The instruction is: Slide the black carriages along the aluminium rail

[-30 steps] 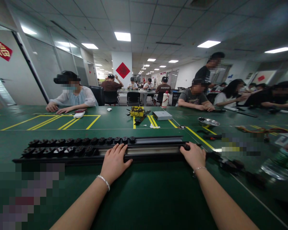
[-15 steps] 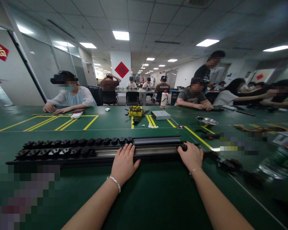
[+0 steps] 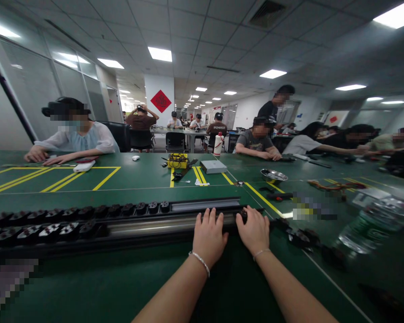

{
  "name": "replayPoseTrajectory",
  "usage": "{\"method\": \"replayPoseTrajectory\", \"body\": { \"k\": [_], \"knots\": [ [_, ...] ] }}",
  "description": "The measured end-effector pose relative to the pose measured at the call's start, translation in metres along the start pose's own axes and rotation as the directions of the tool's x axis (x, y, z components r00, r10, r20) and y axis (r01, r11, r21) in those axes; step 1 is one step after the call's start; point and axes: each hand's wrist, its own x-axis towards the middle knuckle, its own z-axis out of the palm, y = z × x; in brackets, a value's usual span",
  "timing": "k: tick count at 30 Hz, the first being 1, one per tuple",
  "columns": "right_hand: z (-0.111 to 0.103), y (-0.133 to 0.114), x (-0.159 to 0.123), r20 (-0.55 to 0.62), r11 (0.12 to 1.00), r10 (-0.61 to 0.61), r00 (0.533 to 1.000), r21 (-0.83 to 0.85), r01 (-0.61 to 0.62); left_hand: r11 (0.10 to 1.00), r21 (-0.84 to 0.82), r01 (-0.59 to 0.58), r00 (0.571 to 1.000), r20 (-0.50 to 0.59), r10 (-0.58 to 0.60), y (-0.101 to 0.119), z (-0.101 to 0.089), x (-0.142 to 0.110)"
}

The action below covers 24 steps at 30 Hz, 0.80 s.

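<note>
A long black track (image 3: 144, 227) with a bare metal channel lies across the table in front of me. Two rows of black socket modules (image 3: 88, 229) sit in its left part, several of them with pale or metallic tops. My left hand (image 3: 209, 235) rests on the front channel near the right end, palm down with fingers stretched out. Close beside it, my right hand (image 3: 255, 229) grips a small black piece (image 3: 244, 216) at the track's right end. Its fingers partly hide that piece, so its exact kind is unclear.
A water bottle (image 3: 370, 229) and dark loose parts (image 3: 303, 238) lie on the right. Farther back are a metal bowl (image 3: 274, 175), a grey box (image 3: 213, 167) and a yellow bin of cables (image 3: 177, 160). Several people sit around the green table (image 3: 121, 273).
My left hand has slid right along the track, closer to my right hand. The view has turned right, shifting the scene left. My right hand stays at the track's right end.
</note>
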Motion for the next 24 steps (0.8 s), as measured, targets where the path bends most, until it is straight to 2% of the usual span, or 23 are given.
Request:
{"method": "replayPoseTrajectory", "body": {
  "k": [6,16,24],
  "knots": [
    [-0.0016,0.0030,0.0031,-0.006,1.000,-0.002,1.000,0.017,0.002,0.999,0.003,-0.033,0.998,-0.047,0.033,-0.0069,0.0026,-0.0043],
    [-0.0039,0.0029,0.0053,-0.030,0.996,0.016,0.999,0.089,-0.013,0.997,0.010,-0.073,0.996,-0.049,0.073,-0.0081,-0.0005,-0.0082],
    [-0.0047,0.0046,0.0089,-0.005,0.995,0.044,0.999,0.092,-0.043,0.997,0.001,-0.083,0.996,-0.031,0.083,-0.0088,-0.0027,-0.0089]
  ]
}}
